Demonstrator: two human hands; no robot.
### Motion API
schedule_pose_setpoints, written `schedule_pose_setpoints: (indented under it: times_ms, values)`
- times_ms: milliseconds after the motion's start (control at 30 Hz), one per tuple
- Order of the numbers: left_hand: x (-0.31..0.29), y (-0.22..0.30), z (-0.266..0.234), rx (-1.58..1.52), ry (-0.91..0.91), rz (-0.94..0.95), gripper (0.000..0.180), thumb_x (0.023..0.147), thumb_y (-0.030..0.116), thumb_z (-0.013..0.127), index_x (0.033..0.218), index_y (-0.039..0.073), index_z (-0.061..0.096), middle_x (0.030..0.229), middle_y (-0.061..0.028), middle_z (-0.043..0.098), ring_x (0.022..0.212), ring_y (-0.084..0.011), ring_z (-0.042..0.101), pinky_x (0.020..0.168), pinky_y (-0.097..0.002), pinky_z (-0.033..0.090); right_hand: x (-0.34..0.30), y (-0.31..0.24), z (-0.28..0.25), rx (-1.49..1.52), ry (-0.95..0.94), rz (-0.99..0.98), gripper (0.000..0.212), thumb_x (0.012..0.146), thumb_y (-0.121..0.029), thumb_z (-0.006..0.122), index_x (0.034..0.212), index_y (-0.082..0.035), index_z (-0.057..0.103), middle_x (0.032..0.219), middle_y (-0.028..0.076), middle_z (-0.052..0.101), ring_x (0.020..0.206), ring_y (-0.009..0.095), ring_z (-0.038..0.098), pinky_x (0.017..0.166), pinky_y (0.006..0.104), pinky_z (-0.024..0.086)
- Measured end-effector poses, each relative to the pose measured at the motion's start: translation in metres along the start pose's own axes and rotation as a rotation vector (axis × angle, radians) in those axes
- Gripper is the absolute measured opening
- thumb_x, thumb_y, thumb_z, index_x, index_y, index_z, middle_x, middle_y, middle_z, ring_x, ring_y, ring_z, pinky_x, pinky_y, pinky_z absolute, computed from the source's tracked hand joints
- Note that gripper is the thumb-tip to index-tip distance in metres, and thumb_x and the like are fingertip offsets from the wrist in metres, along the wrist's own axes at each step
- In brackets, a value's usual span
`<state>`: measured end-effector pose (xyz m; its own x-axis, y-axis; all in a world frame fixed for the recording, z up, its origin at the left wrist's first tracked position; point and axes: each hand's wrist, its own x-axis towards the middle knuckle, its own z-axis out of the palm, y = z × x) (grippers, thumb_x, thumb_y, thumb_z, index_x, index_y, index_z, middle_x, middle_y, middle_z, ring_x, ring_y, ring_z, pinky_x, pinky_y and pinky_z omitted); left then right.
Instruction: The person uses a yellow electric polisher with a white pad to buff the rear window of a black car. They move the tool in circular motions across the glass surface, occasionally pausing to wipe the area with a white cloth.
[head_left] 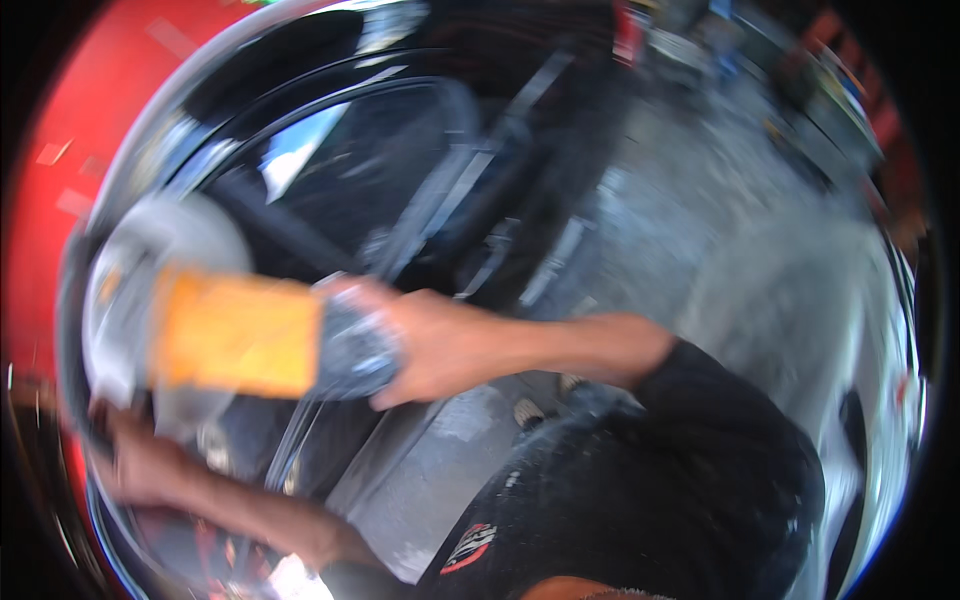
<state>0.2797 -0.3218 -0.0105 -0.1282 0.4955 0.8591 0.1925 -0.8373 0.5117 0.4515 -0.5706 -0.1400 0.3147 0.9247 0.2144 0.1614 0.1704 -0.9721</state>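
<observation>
Stretched across the left half of the head view is a polisher with a yellow body and a dark grey rear end, blurred by motion. My right hand is closed around that grey end. At the tool's far end, a large whitish round pad lies over the glossy dark car body. My left hand reaches in from below, near the pad and a dark curved edge. Its fingers are smeared, so whether they grip the tool or the edge is unclear.
A dark car window with bright reflections is beyond the tool. Along the left rim runs a red surface with pale patches. Grey concrete floor stretches to the right, with cluttered equipment at the far right. A shiny pale curved surface stands at the right.
</observation>
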Motion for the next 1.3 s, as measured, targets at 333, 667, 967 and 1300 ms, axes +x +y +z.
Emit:
schedule_pose_setpoints:
  times_ms: [333, 667, 967, 1300]
  values:
    - [-0.055, 0.028, -0.042, 0.404, -0.012, 0.532, 0.017, 0.092, 0.017, 0.063, 0.085, 0.002, 0.068, 0.086, -0.0164, 0.068, 0.073, -0.0333, 0.065, 0.064, -0.0436, 0.051, -0.051, 0.094, 0.005, -0.112, 0.133, -0.385, 0.108, 0.082, -0.013, 0.078, 0.161, -0.008, 0.005, 0.125, 0.027, 0.064, 0.101, 0.045, 0.069, 0.093, 0.0471, 0.055]
    - [-0.281, 0.239, 0.116, -0.537, -1.278, 0.693, 0.02, 0.077, -0.004, 0.071, 0.096, -0.005, 0.072, 0.075, -0.0194, 0.069, 0.065, -0.0311, 0.068, 0.058, -0.0397, 0.053, -0.302, 0.187, -0.123, -0.208, 0.565, 0.199, 0.115, 0.068, -0.021, 0.09, 0.157, -0.013, 0.018, 0.122, 0.019, 0.067, 0.116, 0.036, 0.065, 0.096, 0.0419, 0.052]
    - [-0.495, 0.294, 0.158, -0.655, -1.848, 0.363, 0.014, 0.078, -0.003, 0.072, 0.091, -0.002, 0.065, 0.067, -0.0125, 0.06, 0.058, -0.0218, 0.055, 0.058, -0.0375, 0.046, -0.468, 0.314, -0.123, 0.042, 0.743, 0.788, 0.104, 0.052, -0.016, 0.096, 0.142, -0.011, 0.043, 0.117, 0.018, 0.069, 0.115, 0.038, 0.064, 0.095, 0.0429, 0.048]
    - [-0.451, 0.266, 0.167, -0.732, -2.176, 0.392, 0.035, 0.077, 0.024, 0.079, 0.106, 0.007, 0.07, 0.077, -0.0138, 0.07, 0.069, -0.0357, 0.068, 0.062, -0.046, 0.051, -0.42, 0.283, -0.124, 0.076, 0.912, 0.811, 0.084, 0.063, -0.023, 0.094, 0.135, -0.008, 0.053, 0.12, 0.018, 0.068, 0.111, 0.031, 0.066, 0.092, 0.0381, 0.053]
